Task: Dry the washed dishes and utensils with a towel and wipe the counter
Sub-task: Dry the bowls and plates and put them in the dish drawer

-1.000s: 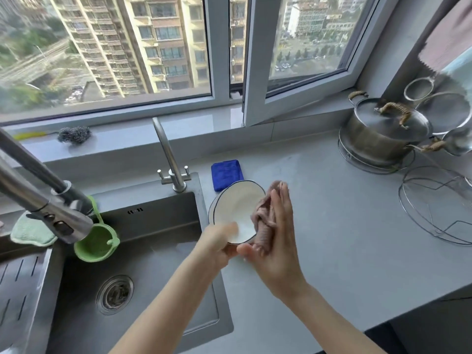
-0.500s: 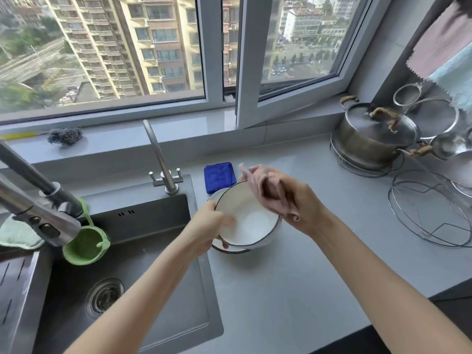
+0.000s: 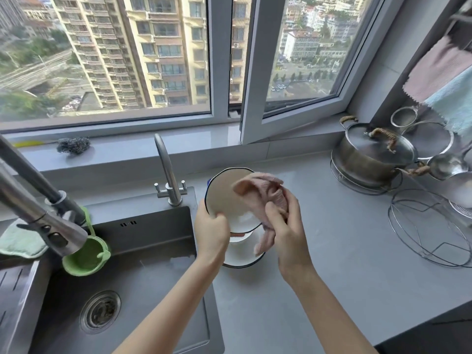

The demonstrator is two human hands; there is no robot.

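Note:
My left hand (image 3: 211, 232) grips the near rim of a white bowl (image 3: 224, 198) with a dark rim, tilted so its inside faces me. My right hand (image 3: 286, 226) holds a bunched pink towel (image 3: 263, 198) pressed against the bowl's right inner side and rim. Below the raised bowl, another white dish (image 3: 241, 256) with a dark rim sits on the grey counter (image 3: 332, 251), partly hidden by my hands and the towel's hanging end.
A steel sink (image 3: 132, 290) lies at left with a small tap (image 3: 166, 172) and a pull-out tap (image 3: 38, 213) bearing a green holder (image 3: 86, 259). A lidded pot (image 3: 370, 154), ladles and wire racks (image 3: 431, 226) stand at right. Cloths hang top right.
The towel hand has slid from the bowl's top rim down its right side. The bowl is tipped up more and lifted, showing a second dish beneath it. The view shifted slightly.

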